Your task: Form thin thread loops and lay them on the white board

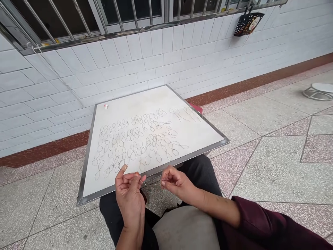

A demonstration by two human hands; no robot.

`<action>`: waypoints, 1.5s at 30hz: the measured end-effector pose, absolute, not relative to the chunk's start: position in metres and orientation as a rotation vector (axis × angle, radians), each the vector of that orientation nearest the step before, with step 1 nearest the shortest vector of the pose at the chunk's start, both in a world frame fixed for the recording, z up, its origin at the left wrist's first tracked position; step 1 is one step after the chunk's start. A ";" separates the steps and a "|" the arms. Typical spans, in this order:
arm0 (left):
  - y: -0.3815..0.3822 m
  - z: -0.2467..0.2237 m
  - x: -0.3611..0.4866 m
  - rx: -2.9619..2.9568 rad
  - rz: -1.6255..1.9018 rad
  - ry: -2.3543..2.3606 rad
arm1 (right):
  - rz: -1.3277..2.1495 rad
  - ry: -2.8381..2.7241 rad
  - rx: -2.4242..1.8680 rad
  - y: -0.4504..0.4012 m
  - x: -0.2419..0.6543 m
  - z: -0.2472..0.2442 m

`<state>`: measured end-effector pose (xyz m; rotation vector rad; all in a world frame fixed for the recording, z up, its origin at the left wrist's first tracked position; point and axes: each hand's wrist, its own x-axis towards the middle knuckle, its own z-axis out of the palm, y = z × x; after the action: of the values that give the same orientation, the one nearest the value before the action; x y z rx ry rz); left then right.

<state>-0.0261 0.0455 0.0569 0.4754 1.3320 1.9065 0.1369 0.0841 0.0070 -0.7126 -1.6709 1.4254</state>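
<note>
Gray cloth [187,229] at the lap and maroon sleeve [270,222] are sitting closest. White tabletop [145,97] with gray rim is standing beside a tiled wall [130,71] on speckled floor [283,166]; thin loops [155,142], many figure-eight, are lying across it in rough rows. Dark basket [248,25] is hanging at the window ledge, inside hidden. Thin thread [149,185] is stretching between both hands, just off the near edge. Left hand [130,194] is pinching one part, thumb against fingers; right hand [179,184] is pinching the other end, fingers curling.
</note>
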 end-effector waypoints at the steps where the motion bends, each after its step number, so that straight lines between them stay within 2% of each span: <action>1: 0.045 0.057 -0.025 0.497 1.900 1.347 | 1.218 -1.845 -0.732 0.084 0.138 0.009; 5: 0.046 0.057 -0.021 0.598 1.922 1.395 | 0.393 -2.263 -0.752 0.086 0.136 0.025; 9: 0.047 0.052 -0.020 0.643 1.925 1.425 | 0.103 -2.351 -0.789 0.085 0.127 0.035; 18: 0.051 0.044 -0.022 0.651 1.952 1.481 | 0.230 -2.580 -0.663 0.087 0.105 0.028; 25: 0.052 0.041 -0.027 0.592 1.959 1.406 | 0.362 -2.432 -0.854 0.083 0.100 0.013; 40: 0.053 0.050 -0.040 0.557 2.053 1.339 | 0.419 -2.446 -0.896 0.072 0.106 0.003; 45: 0.054 0.054 -0.052 0.532 2.139 1.365 | 0.658 -2.401 -0.885 0.067 0.112 0.006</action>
<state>-0.0519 0.0542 0.0536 0.5318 1.3651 2.1393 0.1121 0.0668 0.0064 -0.8846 -2.4007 0.6579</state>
